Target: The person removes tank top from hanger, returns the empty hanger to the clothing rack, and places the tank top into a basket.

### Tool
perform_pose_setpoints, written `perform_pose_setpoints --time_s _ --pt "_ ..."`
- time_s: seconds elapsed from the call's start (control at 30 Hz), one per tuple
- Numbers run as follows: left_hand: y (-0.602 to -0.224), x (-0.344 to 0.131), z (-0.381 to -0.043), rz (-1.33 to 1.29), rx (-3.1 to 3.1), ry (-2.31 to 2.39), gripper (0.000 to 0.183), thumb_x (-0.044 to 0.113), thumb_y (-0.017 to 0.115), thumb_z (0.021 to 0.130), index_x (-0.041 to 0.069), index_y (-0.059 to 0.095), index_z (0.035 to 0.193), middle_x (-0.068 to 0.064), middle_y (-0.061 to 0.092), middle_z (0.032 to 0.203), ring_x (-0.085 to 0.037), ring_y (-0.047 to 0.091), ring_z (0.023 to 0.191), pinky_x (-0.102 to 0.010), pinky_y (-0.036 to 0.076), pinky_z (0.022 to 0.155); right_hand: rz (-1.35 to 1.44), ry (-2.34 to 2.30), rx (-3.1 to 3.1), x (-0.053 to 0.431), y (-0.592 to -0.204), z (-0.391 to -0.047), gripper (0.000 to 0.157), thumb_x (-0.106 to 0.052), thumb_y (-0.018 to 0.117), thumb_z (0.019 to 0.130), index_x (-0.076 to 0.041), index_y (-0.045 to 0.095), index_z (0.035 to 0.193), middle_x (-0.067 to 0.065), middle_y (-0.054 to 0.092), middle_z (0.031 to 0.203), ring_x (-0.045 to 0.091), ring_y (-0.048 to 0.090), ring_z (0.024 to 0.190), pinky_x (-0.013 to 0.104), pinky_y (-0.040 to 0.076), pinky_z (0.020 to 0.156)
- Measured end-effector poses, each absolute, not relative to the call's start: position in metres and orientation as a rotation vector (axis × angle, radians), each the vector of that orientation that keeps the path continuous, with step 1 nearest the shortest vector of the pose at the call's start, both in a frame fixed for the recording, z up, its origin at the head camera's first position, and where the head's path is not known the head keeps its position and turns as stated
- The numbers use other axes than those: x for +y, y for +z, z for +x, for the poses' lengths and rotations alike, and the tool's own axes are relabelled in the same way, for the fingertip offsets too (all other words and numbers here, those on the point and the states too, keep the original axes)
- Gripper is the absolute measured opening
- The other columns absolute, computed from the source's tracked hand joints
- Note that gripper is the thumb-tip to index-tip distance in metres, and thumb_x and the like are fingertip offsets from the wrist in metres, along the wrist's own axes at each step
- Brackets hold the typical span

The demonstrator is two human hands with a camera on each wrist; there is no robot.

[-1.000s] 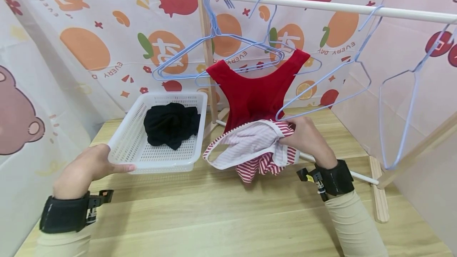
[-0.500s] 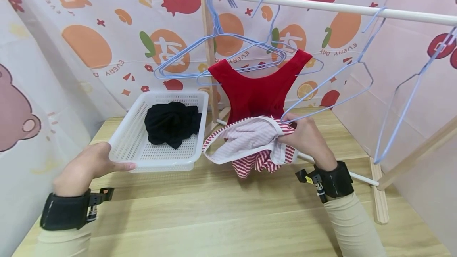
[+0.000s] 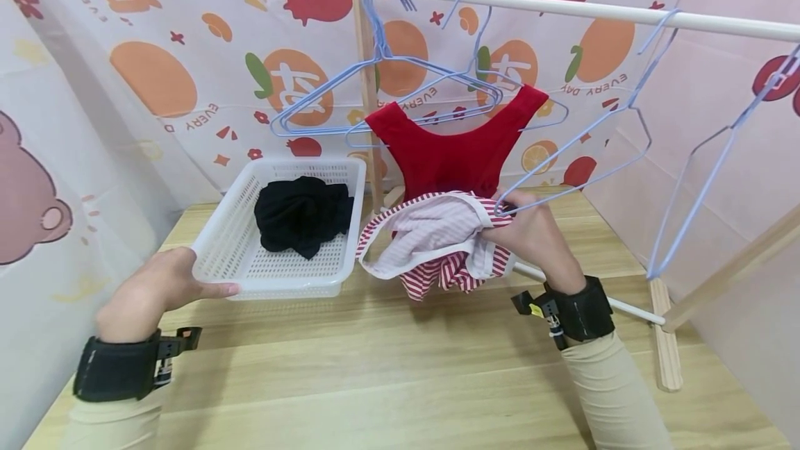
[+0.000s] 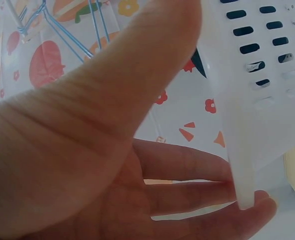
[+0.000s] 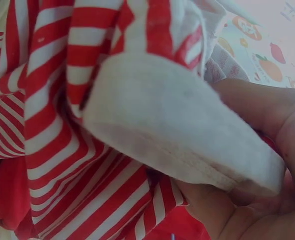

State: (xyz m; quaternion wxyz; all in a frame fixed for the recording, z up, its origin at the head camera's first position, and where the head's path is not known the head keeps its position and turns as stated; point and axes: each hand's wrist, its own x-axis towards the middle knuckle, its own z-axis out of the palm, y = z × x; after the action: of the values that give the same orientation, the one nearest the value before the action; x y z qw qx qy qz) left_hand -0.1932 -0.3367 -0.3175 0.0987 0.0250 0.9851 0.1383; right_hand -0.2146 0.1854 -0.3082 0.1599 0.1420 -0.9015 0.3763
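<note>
My left hand [image 3: 156,287] grips the near left corner of a white plastic basket [image 3: 281,289]; in the left wrist view its fingertips curl at the basket's rim [image 4: 243,180]. A crumpled black garment [image 3: 303,214] lies inside. My right hand [image 3: 531,228] pinches a red-and-white striped garment [image 3: 434,231] with white trim, its pale inner side up and its opening toward the left. Close by in the right wrist view, a white band [image 5: 162,115] of this garment runs into the hand. Behind it, a red sleeveless top [image 3: 450,158] hangs by its straps on a blue hanger.
A white rail [image 3: 562,9] on a wooden stand crosses above. Several blue wire hangers [image 3: 379,54] bunch at its left end. Bare hangers hang farther right, one hanger [image 3: 632,107] dipping in front of my right hand. The wooden table [image 3: 375,380] extends in front.
My right hand has lifted the striped garment slightly, away from me. My left hand keeps its grip on the basket. The view has shifted a little.
</note>
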Motion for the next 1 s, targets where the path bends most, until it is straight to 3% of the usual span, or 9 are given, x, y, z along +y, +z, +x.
perform_pose_setpoints --time_s 0.2,0.57,1.0 --pt "-0.319 -0.335 -0.193 0.087 2.915 0.435 0.073 0.055 0.087 0.075 -0.009 0.059 0.096 -0.008 0.045 0.075 -0.025 0.048 0.070 -0.033 0.037 0.061 0.500 1.063 -2.513 0.182 -0.302 -0.218 0.020 -0.009 0.081 0.080 -0.004 0.069 0.095 0.012 0.071 0.083 0.022 0.057 0.076 0.021 0.046 0.064" --pt "-0.318 -0.336 -0.193 0.066 2.909 0.421 0.073 0.058 0.086 0.076 -0.007 0.056 0.092 -0.007 0.041 0.074 -0.025 0.047 0.070 -0.034 0.037 0.061 0.542 1.159 -2.420 0.173 -0.290 -0.221 0.024 -0.004 0.083 0.079 0.000 0.068 0.097 0.019 0.074 0.094 0.027 0.065 0.080 0.018 0.050 0.070" --pt "-0.315 -0.335 -0.194 0.035 2.879 0.420 0.084 0.060 0.085 0.076 -0.014 0.057 0.106 -0.010 0.046 0.078 -0.027 0.049 0.073 -0.034 0.038 0.062 0.401 1.186 -2.509 0.148 -0.272 -0.220 0.029 -0.012 0.085 0.080 -0.005 0.070 0.104 0.016 0.074 0.104 0.030 0.066 0.092 0.034 0.054 0.080"
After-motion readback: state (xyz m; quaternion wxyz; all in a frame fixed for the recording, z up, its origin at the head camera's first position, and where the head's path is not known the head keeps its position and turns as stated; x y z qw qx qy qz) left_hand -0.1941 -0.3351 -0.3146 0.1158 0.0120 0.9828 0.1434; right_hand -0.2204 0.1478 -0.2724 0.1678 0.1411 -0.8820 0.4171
